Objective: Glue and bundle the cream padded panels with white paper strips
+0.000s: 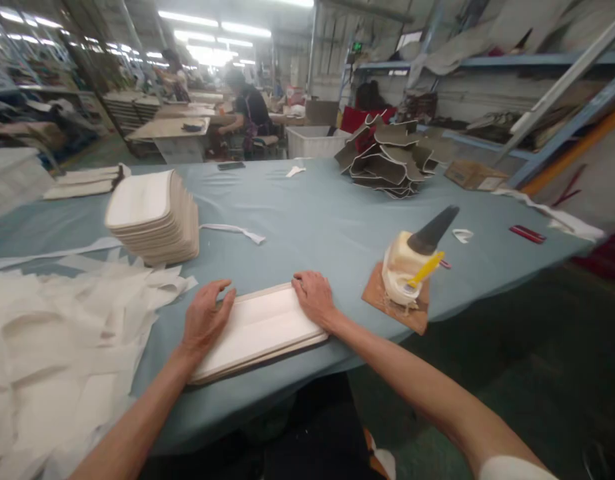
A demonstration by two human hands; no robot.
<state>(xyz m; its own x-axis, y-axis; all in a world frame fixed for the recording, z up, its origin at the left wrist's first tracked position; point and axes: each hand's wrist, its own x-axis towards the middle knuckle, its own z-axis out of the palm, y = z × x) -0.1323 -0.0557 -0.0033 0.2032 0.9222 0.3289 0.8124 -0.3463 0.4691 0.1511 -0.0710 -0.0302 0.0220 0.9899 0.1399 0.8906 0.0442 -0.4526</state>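
A low stack of long cream fabric panels lies near the front edge of the table. At its left end my left hand rests along the side, thumb and fingers apart. My right hand lies over the right end, its fingers stretched toward the far corner. Neither hand is closed around the panels. To the right, a cream glue container with a dark cone-shaped top stands on a brown board. A yellow-handled brush leans in its opening.
Left of me are a tall stack of cream panels and a heap of white fabric pieces. Dark curved pieces are piled at the back, beside a cardboard box. A red tool lies far right. Another person sits beyond.
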